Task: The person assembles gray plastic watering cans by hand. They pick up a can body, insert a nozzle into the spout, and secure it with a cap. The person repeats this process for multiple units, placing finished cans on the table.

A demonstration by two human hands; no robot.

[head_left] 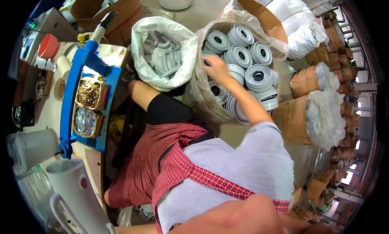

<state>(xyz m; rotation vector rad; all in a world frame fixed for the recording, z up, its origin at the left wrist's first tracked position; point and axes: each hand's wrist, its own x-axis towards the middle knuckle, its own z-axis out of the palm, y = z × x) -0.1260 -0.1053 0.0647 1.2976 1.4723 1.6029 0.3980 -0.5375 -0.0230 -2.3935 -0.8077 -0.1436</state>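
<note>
My right hand (218, 70) reaches into a plastic-lined carton (198, 92) of stacked grey round plastic parts, each with a hole in its middle. Its fingers curl down onto a round part (207, 53) at the carton's left side; the fingertips are partly hidden. At the lower left, my left forearm (135, 228) meets the lower end of a grey plastic jug (75, 189) with a looped handle and a small red oval on its side. The fingers of that hand are hidden, so its grip does not show. The jug leans past the workbench edge.
A white sack (139, 43) of grey plastic handles stands left of the carton. On the workbench (97, 169), a blue metal frame (69, 100) stands by trays of small brass-coloured (90, 93) and silvery parts (85, 121). Another grey jug (36, 147) lies behind. Brown cartons (296, 118) stand at right.
</note>
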